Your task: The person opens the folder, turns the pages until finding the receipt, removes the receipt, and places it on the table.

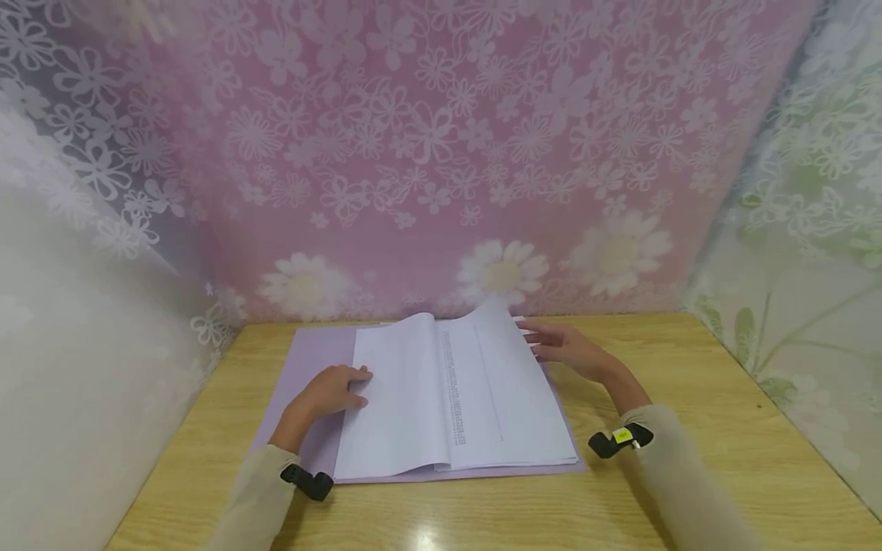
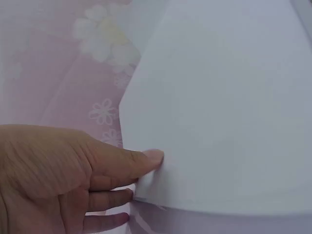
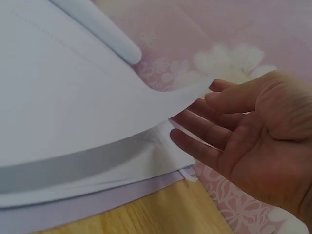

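An open document with white pages lies in a lilac folder (image 1: 308,353). My left hand (image 1: 333,390) is at the left edge of the turned-over page (image 1: 396,398); in the left wrist view its thumb (image 2: 153,157) lies on the paper and the other fingers meet the edge, pinching it. My right hand (image 1: 568,348) is at the upper right corner of the right-hand page (image 1: 510,398), which bears a column of small print. That corner curls upward against the nearly straight fingers (image 3: 202,126), which are partly behind the paper.
The folder lies on a wood-grain table (image 1: 441,516). Behind it stands a pink flowered backdrop (image 1: 386,252), with pale side panels (image 1: 813,306) to left and right. More sheets (image 3: 122,163) lie under the raised page.
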Demonstrator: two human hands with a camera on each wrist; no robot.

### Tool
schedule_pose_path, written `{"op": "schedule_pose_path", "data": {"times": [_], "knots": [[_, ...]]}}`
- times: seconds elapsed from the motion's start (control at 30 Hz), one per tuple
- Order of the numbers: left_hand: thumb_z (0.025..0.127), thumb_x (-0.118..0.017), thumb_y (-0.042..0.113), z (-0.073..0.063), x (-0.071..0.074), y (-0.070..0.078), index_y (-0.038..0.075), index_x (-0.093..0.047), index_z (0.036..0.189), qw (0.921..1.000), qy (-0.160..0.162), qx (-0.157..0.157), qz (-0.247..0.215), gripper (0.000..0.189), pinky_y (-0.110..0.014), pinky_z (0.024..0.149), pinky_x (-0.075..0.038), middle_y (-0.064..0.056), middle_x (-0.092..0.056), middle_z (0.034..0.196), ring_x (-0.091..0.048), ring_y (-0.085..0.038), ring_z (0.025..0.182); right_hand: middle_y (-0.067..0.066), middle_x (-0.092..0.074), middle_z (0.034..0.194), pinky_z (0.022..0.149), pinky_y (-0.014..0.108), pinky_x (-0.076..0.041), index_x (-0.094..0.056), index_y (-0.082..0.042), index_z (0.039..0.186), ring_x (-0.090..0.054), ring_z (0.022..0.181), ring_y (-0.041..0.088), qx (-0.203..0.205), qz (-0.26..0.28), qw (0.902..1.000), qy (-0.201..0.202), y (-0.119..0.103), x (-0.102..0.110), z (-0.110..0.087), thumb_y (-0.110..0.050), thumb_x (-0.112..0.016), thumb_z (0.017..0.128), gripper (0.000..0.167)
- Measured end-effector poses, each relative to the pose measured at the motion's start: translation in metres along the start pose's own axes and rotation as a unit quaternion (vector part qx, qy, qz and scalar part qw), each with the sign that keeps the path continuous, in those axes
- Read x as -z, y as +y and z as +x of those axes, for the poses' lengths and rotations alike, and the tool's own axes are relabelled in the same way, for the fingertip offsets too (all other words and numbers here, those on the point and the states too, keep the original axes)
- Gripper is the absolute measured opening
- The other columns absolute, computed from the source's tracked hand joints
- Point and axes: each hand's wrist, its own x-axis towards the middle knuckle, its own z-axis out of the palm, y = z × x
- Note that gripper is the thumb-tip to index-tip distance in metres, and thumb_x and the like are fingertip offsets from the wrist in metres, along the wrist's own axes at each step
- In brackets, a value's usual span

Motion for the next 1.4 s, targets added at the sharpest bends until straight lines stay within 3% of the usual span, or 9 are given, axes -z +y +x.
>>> {"op": "schedule_pose_path", "data": {"times": [0.23, 0.43, 0.6, 0.73, 0.87, 1.03, 1.17, 1.3, 1.4], "knots": [[0.086, -0.081, 0.012, 0.003, 0.004, 0.004, -0.001, -0.066, 0.133, 0.9998, 0.002, 0.018, -0.001, 0.051, -0.053, 0.115, -0.041, -0.018, -0.059, 0.144, -0.050, -0.041, 0.140, 0.017, -0.039, 0.162, 0.105, 0.029, -0.051, -0.030, -0.022, 0.162, -0.039, 0.148, 0.042, -0.011, -0.009, 0.9995, -0.028, -0.007, -0.005, -0.006, -0.013, -0.057, 0.104, 0.065], [0.087, -0.079, 0.015, 0.006, 0.004, 0.004, 0.000, -0.069, 0.129, 0.9998, 0.014, 0.013, 0.011, 0.046, -0.054, 0.113, -0.043, -0.018, -0.062, 0.141, -0.053, -0.042, 0.136, 0.021, -0.037, 0.162, 0.103, 0.020, -0.049, -0.027, -0.020, 0.163, -0.038, 0.147, 0.046, 0.005, -0.021, 0.9988, -0.044, -0.015, -0.007, -0.007, -0.010, -0.056, 0.104, 0.067], [0.089, -0.077, 0.019, 0.009, 0.002, -0.001, 0.001, -0.069, 0.130, 0.9995, 0.023, 0.014, 0.014, 0.045, -0.054, 0.112, -0.044, -0.018, -0.064, 0.140, -0.054, -0.041, 0.136, 0.026, -0.032, 0.163, 0.112, 0.037, -0.048, -0.024, -0.017, 0.164, -0.041, 0.144, 0.049, 0.016, -0.017, 0.9975, -0.066, -0.024, -0.009, -0.007, -0.004, -0.058, 0.102, 0.072], [0.091, -0.076, 0.022, 0.009, 0.003, 0.003, 0.001, -0.067, 0.132, 0.9993, 0.029, 0.021, 0.004, 0.046, -0.054, 0.110, -0.045, -0.019, -0.066, 0.137, -0.055, -0.041, 0.135, 0.018, -0.033, 0.165, 0.112, 0.054, -0.046, -0.028, -0.024, 0.163, -0.044, 0.143, 0.045, -0.001, -0.029, 0.9965, -0.078, -0.028, -0.013, -0.005, -0.011, -0.066, 0.099, 0.075], [0.093, -0.074, 0.025, 0.009, 0.001, 0.009, 0.000, -0.064, 0.135, 0.9986, 0.043, 0.030, -0.010, 0.049, -0.056, 0.110, -0.045, -0.020, -0.065, 0.138, -0.055, -0.042, 0.134, 0.007, -0.033, 0.167, 0.111, 0.052, -0.048, -0.035, -0.024, 0.160, -0.046, 0.144, 0.042, -0.003, -0.044, 0.9948, -0.092, -0.030, -0.019, -0.003, -0.013, -0.070, 0.097, 0.074], [0.097, -0.069, 0.025, 0.011, -0.005, 0.018, 0.001, -0.060, 0.140, 0.9953, 0.080, 0.009, -0.054, 0.051, -0.057, 0.113, -0.042, -0.021, -0.060, 0.143, -0.052, -0.042, 0.138, 0.005, -0.032, 0.167, 0.114, 0.054, -0.044, -0.036, -0.025, 0.160, -0.045, 0.145, 0.042, -0.006, -0.067, 0.9928, -0.099, -0.037, -0.029, 0.000, -0.014, -0.071, 0.096, 0.073], [0.099, -0.067, 0.024, 0.015, -0.010, 0.033, 0.000, -0.054, 0.146, 0.9817, 0.094, -0.038, -0.161, 0.054, -0.055, 0.114, -0.044, -0.022, -0.056, 0.148, -0.053, -0.042, 0.138, 0.008, -0.033, 0.166, 0.114, 0.058, -0.042, -0.036, -0.024, 0.160, -0.043, 0.145, 0.043, -0.011, -0.076, 0.9916, -0.104, -0.042, -0.037, 0.002, -0.020, -0.072, 0.095, 0.074], [0.101, -0.064, 0.023, 0.018, -0.020, 0.054, -0.002, -0.047, 0.150, 0.9531, 0.078, -0.075, -0.283, 0.058, -0.052, 0.114, -0.044, -0.023, -0.054, 0.149, -0.054, -0.040, 0.137, 0.009, -0.036, 0.165, 0.114, 0.057, -0.044, -0.038, -0.022, 0.159, -0.046, 0.144, 0.040, -0.003, -0.091, 0.9895, -0.112, -0.043, -0.045, 0.004, -0.026, -0.073, 0.095, 0.073], [0.103, -0.061, 0.025, 0.019, -0.029, 0.067, 0.000, -0.041, 0.154, 0.9294, 0.059, -0.066, -0.358, 0.060, -0.051, 0.118, -0.040, -0.020, -0.053, 0.152, -0.052, -0.036, 0.141, 0.007, -0.035, 0.166, 0.114, 0.057, -0.044, -0.039, -0.020, 0.159, -0.047, 0.144, 0.039, 0.009, -0.101, 0.9871, -0.124, -0.043, -0.052, 0.008, -0.026, -0.072, 0.096, 0.071]]}}
